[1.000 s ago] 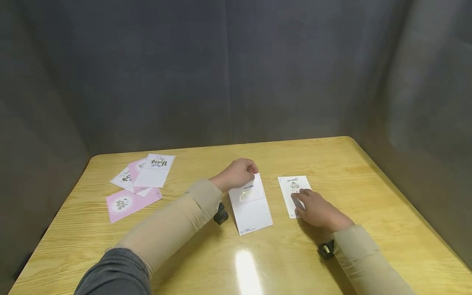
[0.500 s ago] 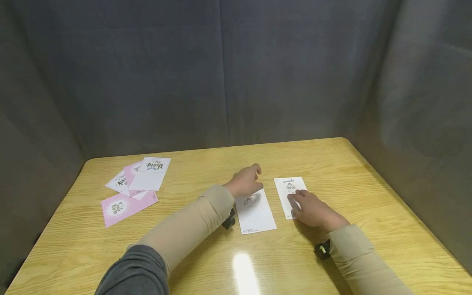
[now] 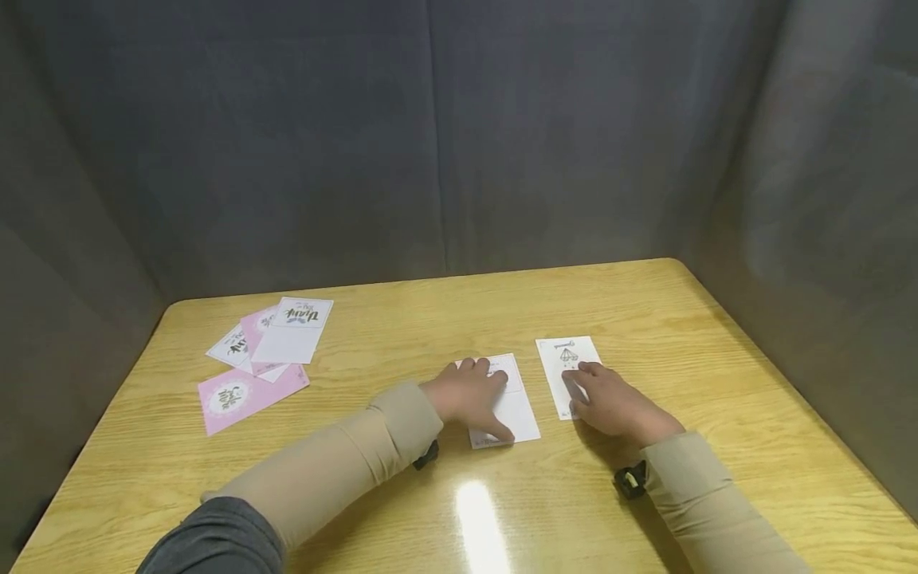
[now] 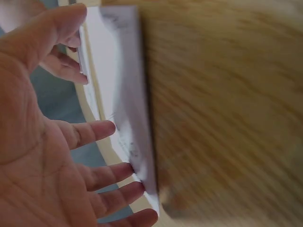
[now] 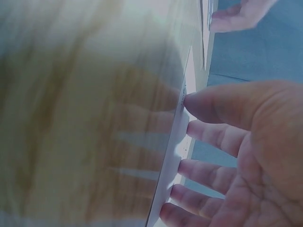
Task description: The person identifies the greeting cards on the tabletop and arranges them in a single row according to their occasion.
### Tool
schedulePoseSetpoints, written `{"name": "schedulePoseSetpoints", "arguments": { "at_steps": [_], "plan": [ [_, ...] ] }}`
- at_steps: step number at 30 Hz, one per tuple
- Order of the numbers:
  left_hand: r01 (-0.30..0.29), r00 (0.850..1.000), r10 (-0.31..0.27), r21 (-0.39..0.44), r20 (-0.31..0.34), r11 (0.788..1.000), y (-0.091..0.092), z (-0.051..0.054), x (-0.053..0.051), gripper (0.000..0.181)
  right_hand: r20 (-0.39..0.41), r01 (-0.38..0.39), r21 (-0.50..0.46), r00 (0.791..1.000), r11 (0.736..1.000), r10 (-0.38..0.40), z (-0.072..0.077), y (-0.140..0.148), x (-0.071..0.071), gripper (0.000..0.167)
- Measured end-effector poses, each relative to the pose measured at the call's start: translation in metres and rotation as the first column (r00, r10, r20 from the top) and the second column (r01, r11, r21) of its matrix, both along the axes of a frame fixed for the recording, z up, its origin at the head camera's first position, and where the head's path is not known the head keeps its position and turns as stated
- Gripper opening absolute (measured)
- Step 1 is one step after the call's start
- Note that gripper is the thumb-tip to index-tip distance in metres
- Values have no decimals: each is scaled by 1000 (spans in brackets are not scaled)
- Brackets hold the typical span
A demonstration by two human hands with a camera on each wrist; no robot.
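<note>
white cards point(image 3: 516, 410) lie beneath the left hand point(image 3: 469, 395) and right hand point(image 3: 613, 402), both with fingers extended, touching them.

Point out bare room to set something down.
Free: table right of the right hand, and between the overlapping cards and left hand. Crowded: those cards at left, and the centre, where hands partly cover two white cards.
</note>
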State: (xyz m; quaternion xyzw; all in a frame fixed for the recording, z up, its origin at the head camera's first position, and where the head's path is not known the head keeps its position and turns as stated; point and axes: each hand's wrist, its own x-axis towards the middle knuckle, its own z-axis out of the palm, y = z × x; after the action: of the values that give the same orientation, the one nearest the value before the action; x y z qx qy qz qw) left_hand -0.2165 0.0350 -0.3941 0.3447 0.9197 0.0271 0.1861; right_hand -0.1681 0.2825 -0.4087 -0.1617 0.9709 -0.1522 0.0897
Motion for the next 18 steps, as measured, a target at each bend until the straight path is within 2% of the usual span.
{"name": "schedulePoseSetpoints", "arguments": {
  "at_steps": [4,10,14,18],
  "plan": [
    [9,1000,-9,-6,-17,1000,-1,-5,-2,86,-12,-18,20,1000,1000,18,1,0,-2,46],
    [1,1000,-1,3,-21,1000,5,-13,-7,89,-21,-23,39,1000,999,24,-2,4,-4,46],
    [-5,1000,6,15,-28,1000,10,-15,-11,91,-128,-55,63,990,996,63,-3,5,-4,42],
    [-10,1000,10,23,-29,1000,13,-13,-13,91,-223,-83,24,971,996,86,0,-5,1,38]
  ]
}}
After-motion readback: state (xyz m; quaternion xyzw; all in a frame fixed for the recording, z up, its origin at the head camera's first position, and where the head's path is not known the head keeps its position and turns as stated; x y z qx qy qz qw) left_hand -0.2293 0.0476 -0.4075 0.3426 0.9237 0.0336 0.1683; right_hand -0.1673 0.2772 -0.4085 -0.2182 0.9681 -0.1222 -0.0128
